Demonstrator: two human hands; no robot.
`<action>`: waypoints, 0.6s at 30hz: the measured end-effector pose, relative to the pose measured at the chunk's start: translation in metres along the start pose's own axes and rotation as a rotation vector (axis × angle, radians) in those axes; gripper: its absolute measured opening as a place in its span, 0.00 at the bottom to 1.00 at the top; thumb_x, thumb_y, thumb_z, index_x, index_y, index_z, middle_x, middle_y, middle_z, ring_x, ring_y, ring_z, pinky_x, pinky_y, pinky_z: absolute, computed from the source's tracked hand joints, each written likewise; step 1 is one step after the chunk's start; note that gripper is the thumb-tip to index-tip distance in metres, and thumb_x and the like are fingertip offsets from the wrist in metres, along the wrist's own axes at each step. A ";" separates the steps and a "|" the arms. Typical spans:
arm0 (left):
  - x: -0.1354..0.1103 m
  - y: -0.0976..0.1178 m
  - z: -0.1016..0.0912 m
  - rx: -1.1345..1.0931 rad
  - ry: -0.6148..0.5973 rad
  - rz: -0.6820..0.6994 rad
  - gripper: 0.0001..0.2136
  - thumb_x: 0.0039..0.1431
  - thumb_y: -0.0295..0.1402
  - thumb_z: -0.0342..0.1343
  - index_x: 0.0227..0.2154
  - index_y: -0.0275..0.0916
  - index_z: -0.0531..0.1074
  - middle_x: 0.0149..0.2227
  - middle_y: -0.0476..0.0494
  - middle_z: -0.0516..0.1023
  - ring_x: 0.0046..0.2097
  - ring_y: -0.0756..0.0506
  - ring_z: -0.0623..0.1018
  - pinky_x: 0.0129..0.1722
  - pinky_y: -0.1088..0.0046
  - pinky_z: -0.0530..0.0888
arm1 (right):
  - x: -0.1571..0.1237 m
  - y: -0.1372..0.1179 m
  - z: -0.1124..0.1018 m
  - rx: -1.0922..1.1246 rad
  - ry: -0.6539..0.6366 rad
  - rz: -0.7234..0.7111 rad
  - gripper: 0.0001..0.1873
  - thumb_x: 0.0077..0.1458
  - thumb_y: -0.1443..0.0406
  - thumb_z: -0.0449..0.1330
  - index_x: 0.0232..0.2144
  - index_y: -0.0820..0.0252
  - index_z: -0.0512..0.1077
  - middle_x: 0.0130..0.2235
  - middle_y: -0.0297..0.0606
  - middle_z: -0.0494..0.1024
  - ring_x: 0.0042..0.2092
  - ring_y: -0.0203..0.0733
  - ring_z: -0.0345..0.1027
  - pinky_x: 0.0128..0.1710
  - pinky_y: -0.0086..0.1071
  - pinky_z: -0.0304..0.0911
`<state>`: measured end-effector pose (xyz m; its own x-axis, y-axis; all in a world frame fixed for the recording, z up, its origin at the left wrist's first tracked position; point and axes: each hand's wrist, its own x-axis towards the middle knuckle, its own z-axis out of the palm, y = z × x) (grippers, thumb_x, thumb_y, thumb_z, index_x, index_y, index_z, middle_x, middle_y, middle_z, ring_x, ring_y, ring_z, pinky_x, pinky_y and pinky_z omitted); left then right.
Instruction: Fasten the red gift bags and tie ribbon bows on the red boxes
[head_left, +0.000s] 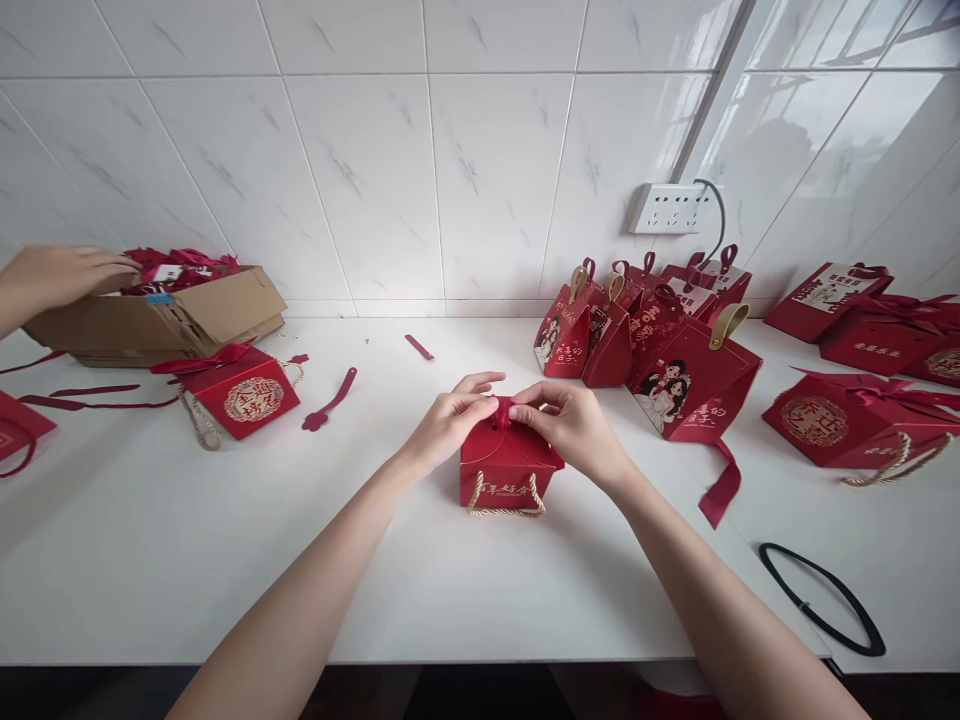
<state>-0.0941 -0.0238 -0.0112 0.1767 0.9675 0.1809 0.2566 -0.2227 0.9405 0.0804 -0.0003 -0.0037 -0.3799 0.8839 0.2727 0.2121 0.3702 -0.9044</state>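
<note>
Red card forms the small gift box (506, 480), positioned upright on the white tabletop (420, 600), slightly right of centre and nearer its front edge than the wall. This location probably keeps the reach short for both arms. A red knot (502, 415) tops the folded lid; a gold cord handle (506, 513) hangs against the front face, away from the fingers.

Grip state: narrow on both sides. The left hand (450, 425) and the right hand (570, 420) each pinch the knot between thumb and fingertips. The opposed hold appears intended to steady the knot while the box bears on the surface. From my position, the fingers conceal part of the knot.

Surrounding items: behind the right hand, a large printed box (694, 390) and a cluster of boxes (607, 345) limit room toward the rear edge. A loose ribbon (721, 488) extends from beneath the large box. A black loop (805, 607) occupies the front right corner area. To the left lie a medallion box (259, 400) and a red strap (330, 400). At the rear left corner, a co-worker's hand (71, 275) reaches over a filled cardboard carton (150, 325); its hold is not discernible.
</note>
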 end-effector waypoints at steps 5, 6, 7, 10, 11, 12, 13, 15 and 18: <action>0.000 0.001 -0.002 -0.014 -0.050 0.008 0.12 0.56 0.36 0.50 0.23 0.42 0.77 0.61 0.55 0.60 0.63 0.39 0.57 0.61 0.61 0.58 | 0.001 0.004 0.000 -0.051 0.016 -0.107 0.08 0.50 0.63 0.58 0.35 0.59 0.68 0.29 0.33 0.75 0.31 0.36 0.67 0.34 0.32 0.61; 0.000 0.002 -0.002 -0.029 -0.051 -0.001 0.12 0.55 0.36 0.50 0.23 0.42 0.77 0.61 0.55 0.59 0.63 0.39 0.57 0.61 0.61 0.58 | 0.001 0.005 -0.001 -0.067 0.014 -0.132 0.06 0.50 0.64 0.57 0.33 0.58 0.68 0.29 0.33 0.75 0.32 0.36 0.67 0.35 0.32 0.61; 0.000 0.003 -0.002 -0.048 -0.045 -0.012 0.12 0.54 0.36 0.50 0.22 0.42 0.77 0.62 0.55 0.59 0.63 0.38 0.57 0.61 0.60 0.58 | 0.000 0.005 -0.001 -0.085 0.008 -0.163 0.04 0.51 0.65 0.56 0.31 0.58 0.67 0.30 0.34 0.74 0.33 0.36 0.67 0.34 0.31 0.61; 0.000 0.004 -0.003 -0.104 -0.026 -0.038 0.12 0.54 0.35 0.51 0.21 0.42 0.77 0.62 0.56 0.59 0.63 0.38 0.57 0.62 0.59 0.57 | -0.001 0.005 -0.004 -0.139 -0.005 -0.260 0.04 0.50 0.69 0.53 0.28 0.58 0.68 0.37 0.38 0.72 0.40 0.39 0.66 0.35 0.31 0.61; -0.001 0.005 -0.003 -0.117 -0.027 -0.039 0.12 0.54 0.35 0.51 0.21 0.42 0.77 0.62 0.56 0.59 0.63 0.38 0.56 0.62 0.59 0.57 | -0.001 0.005 -0.005 -0.163 -0.016 -0.283 0.05 0.49 0.70 0.53 0.27 0.58 0.68 0.39 0.39 0.71 0.42 0.40 0.66 0.35 0.31 0.62; -0.001 0.005 -0.003 -0.126 -0.035 -0.037 0.12 0.54 0.35 0.51 0.21 0.42 0.77 0.62 0.56 0.58 0.63 0.38 0.56 0.62 0.59 0.56 | -0.002 0.004 -0.006 -0.191 -0.031 -0.295 0.06 0.49 0.71 0.53 0.27 0.58 0.69 0.41 0.40 0.70 0.43 0.41 0.65 0.35 0.31 0.62; -0.001 0.005 -0.003 -0.134 -0.043 -0.035 0.12 0.54 0.36 0.51 0.22 0.42 0.77 0.62 0.57 0.58 0.64 0.38 0.55 0.62 0.59 0.56 | -0.002 0.004 -0.007 -0.221 -0.044 -0.298 0.05 0.48 0.71 0.54 0.26 0.58 0.69 0.42 0.40 0.69 0.42 0.41 0.65 0.35 0.32 0.62; -0.002 0.004 -0.004 -0.145 -0.058 -0.034 0.11 0.55 0.37 0.52 0.24 0.43 0.78 0.63 0.57 0.57 0.64 0.38 0.54 0.62 0.58 0.55 | -0.003 0.003 -0.008 -0.270 -0.062 -0.298 0.02 0.49 0.68 0.57 0.26 0.58 0.70 0.43 0.40 0.69 0.39 0.39 0.66 0.36 0.33 0.63; -0.002 0.004 -0.005 -0.148 -0.070 -0.037 0.10 0.55 0.37 0.52 0.27 0.44 0.78 0.63 0.57 0.56 0.64 0.37 0.53 0.62 0.58 0.55 | -0.003 0.003 -0.008 -0.293 -0.050 -0.318 0.04 0.49 0.63 0.62 0.28 0.58 0.71 0.43 0.40 0.68 0.37 0.38 0.66 0.36 0.34 0.64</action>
<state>-0.0984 -0.0263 -0.0066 0.2371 0.9628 0.1292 0.1223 -0.1616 0.9793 0.0897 0.0003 -0.0044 -0.5094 0.7005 0.4998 0.3214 0.6936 -0.6447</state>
